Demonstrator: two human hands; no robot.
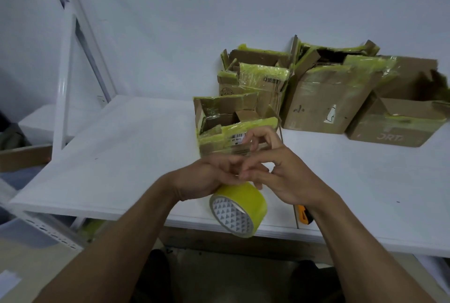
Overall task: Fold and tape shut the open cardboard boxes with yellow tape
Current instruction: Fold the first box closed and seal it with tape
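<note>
On a white table set against a pale, bare wall, four worn cardboard boxes stand in a cluster at the far right. White metal shelf uprights rise at the left, and brown floor shows below the table's near edge.

Both bare forearms reach in from the bottom. The left hand grips a roll of yellow tape from above, holding it just over the table's near edge. The roll's axis runs toward the viewer and down to the left, so its round open face, with a white core printed in grey triangles, looks at the camera. The right hand meets the left above the roll, fingers narrowly pinched; whether they hold a tape end is hard to tell, since the fingers overlap and blur.

Just beyond the hands sits the nearest box, open at the top, its flaps edged in yellow tape and a barcode label on its front. Behind it stands a second open box. To the right are a larger box and a fourth box, cut off by the frame's edge.

A yellow-and-black cutter lies on the table, mostly hidden under the right wrist.
</note>
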